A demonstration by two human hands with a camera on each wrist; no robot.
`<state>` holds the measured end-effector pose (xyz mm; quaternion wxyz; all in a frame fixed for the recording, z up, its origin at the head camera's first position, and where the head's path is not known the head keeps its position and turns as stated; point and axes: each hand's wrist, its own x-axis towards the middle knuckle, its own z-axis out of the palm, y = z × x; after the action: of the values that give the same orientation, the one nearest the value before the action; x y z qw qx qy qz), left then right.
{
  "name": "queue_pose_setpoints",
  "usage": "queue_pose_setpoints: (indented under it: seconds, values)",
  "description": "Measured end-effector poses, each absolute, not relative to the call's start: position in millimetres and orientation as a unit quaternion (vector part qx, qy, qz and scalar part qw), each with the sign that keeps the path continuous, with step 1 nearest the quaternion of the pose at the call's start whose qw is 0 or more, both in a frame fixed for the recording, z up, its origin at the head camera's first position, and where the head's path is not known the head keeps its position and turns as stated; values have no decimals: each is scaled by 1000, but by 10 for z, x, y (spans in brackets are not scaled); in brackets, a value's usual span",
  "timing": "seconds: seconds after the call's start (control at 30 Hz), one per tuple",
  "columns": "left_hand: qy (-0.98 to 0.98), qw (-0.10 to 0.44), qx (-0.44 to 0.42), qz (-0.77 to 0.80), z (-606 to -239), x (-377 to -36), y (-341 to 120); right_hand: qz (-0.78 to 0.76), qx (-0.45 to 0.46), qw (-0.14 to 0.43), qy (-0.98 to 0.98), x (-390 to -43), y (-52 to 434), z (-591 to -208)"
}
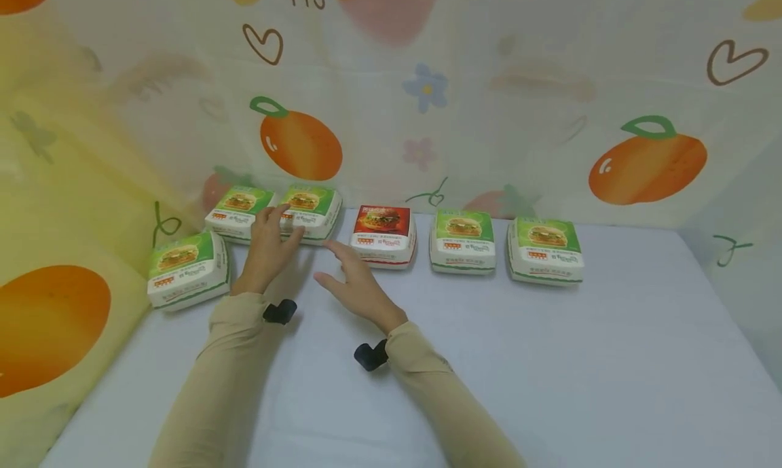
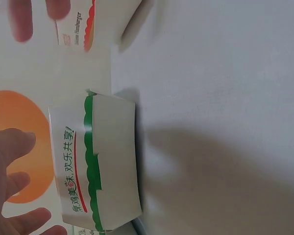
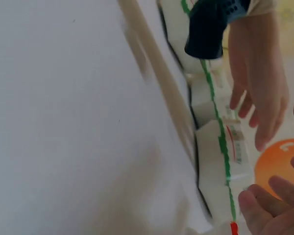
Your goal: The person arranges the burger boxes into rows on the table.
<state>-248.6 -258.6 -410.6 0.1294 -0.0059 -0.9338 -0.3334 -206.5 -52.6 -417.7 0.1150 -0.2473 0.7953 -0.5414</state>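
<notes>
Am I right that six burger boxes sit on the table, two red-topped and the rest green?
Not quite: only one box is red-topped. The head view shows a single red-topped box in the row; the other five are green, including the green box the left hand touches.

head view looks down; wrist views sit low, sharing green box (image 1: 309, 212).

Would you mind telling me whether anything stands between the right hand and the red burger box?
Nothing visible does. The right hand hovers open just left of and in front of the red box, with only bare tablecloth between them. The left hand touches a green box further left.
</notes>
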Motion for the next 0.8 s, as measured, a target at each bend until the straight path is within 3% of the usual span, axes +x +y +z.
queue_pose_setpoints:
  seconds: [0.37, 0.8]
  values:
    - [-935, 94, 15, -342, -4171, -2576, -2675, -518, -237, 90, 817, -2258, -939, -4257]
    - [-931, 95, 14, -352, -4248, -2643, -2710, -510, -214, 117, 825, -2503, -1038, -4293]
